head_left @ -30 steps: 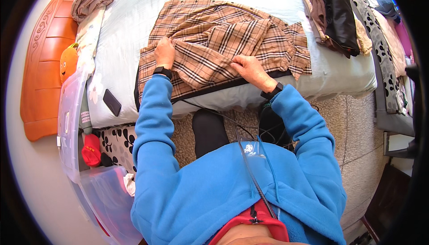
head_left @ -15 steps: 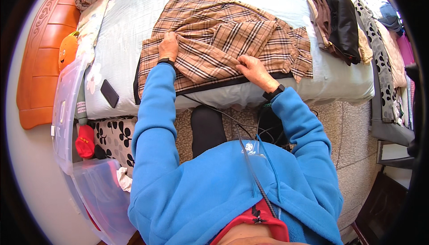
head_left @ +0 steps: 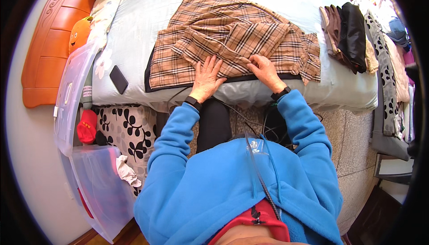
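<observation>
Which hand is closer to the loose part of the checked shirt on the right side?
The right hand. It rests on the checked shirt nearer its right part, while the left hand lies flat nearer the middle.

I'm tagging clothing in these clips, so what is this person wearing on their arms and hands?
Both arms are in long bright blue fleece sleeves that reach the wrists. The left hand and right hand are bare, with no gloves. Each wrist carries a black band like a watch or tracker, left wrist band and right wrist band. A thin cable hangs down the chest.
</observation>
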Motion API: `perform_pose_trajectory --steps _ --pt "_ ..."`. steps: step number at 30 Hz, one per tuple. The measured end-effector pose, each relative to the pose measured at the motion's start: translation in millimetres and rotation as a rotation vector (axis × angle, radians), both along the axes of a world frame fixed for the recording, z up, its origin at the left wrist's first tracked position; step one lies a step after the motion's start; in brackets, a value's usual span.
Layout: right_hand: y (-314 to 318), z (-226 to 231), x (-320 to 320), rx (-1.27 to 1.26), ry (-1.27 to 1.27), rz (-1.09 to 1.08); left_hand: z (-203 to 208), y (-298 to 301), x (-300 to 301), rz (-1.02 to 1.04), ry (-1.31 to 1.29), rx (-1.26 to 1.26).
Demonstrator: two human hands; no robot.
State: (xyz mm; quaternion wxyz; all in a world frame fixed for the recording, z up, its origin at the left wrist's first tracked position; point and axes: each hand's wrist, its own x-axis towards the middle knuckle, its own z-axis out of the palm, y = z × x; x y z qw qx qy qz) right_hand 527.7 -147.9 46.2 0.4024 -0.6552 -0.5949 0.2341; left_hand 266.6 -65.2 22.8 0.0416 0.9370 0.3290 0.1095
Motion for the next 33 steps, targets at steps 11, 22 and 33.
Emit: perform_pose_trajectory --steps 11,22,33 --pt "5 40 -37 0.47 -0.458 0.015 2 53 33 0.196 -0.488 0.188" --pt "22 -15 -56 0.003 -0.815 0.316 -28 69 49 0.308 -0.108 -0.059" --pt "21 -17 -60 -0.036 -0.807 0.283 -39 106 -99 0.616 -0.14 0.024"
